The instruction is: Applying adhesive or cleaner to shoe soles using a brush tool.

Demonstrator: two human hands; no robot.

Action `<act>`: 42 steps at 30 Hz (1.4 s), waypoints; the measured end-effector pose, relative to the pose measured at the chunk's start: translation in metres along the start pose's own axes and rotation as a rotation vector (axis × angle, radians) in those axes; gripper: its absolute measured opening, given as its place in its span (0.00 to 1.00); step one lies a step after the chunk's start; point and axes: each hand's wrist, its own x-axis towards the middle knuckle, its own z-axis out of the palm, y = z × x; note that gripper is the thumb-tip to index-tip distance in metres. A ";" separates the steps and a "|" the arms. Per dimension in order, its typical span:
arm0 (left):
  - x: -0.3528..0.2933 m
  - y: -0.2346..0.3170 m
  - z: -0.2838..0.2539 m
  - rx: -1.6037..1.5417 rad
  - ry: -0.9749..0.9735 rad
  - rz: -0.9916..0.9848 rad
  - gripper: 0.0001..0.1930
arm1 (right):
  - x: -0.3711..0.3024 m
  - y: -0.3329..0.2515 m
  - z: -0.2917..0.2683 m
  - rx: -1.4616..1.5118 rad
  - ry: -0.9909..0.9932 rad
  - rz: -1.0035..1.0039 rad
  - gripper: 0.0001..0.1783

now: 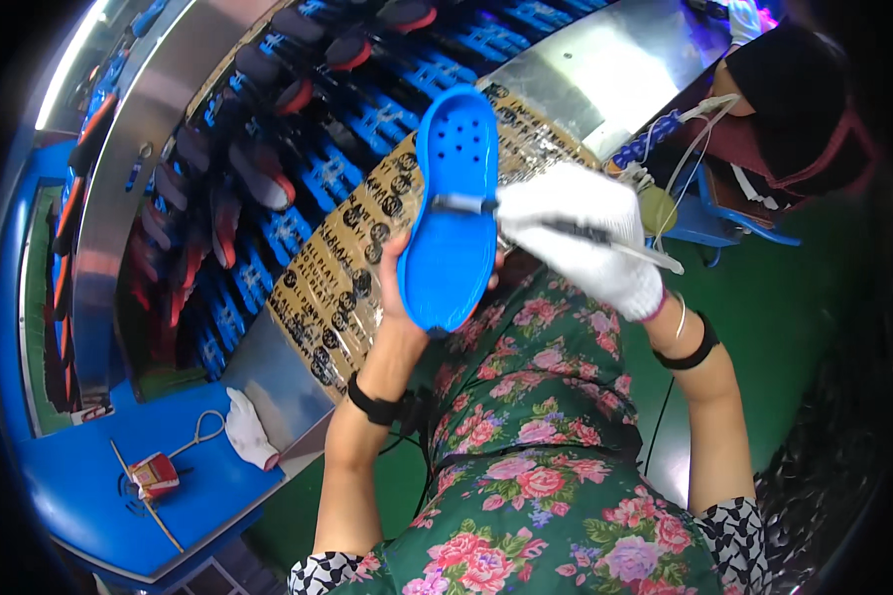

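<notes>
My bare left hand (394,288) is wrapped round a blue shoe-sole-shaped holder (453,263) from beneath. The holder has a raised rim and several small holes at its far end. In its hollow I cannot make out a separate sole. My right hand (585,223), in a white knitted glove, is closed on a slim brush (466,204). The brush's dark tip lies across the narrow middle of the holder; whether it touches the surface is hard to tell. Its pale handle end sticks out past my glove.
Brown printed tape covers a ledge (332,273) below the holder. Beyond it, dark and red shoe soles (258,174) stand on blue racks. A blue table (79,476) at left bears a small red box (154,476) and a white glove (250,428). Another person (799,99) sits at far right.
</notes>
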 end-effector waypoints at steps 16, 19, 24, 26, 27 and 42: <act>-0.027 0.035 0.025 0.149 0.042 0.250 0.54 | -0.031 -0.036 -0.006 0.555 0.108 0.231 0.07; -0.041 0.062 0.067 0.300 -0.176 0.289 0.64 | -0.034 -0.029 -0.024 0.792 0.353 0.461 0.07; -0.034 0.138 0.150 0.589 -0.669 0.411 0.67 | -0.038 -0.019 -0.015 0.789 0.412 0.628 0.08; -0.004 0.157 0.196 0.482 -0.722 0.486 0.64 | -0.042 -0.004 -0.012 0.789 0.452 0.650 0.10; 0.000 0.174 0.215 0.415 -0.642 0.556 0.61 | -0.041 -0.002 -0.004 0.799 0.425 0.658 0.10; 0.039 0.300 0.208 0.712 0.122 1.166 0.32 | -0.054 0.025 0.038 0.802 0.213 0.747 0.09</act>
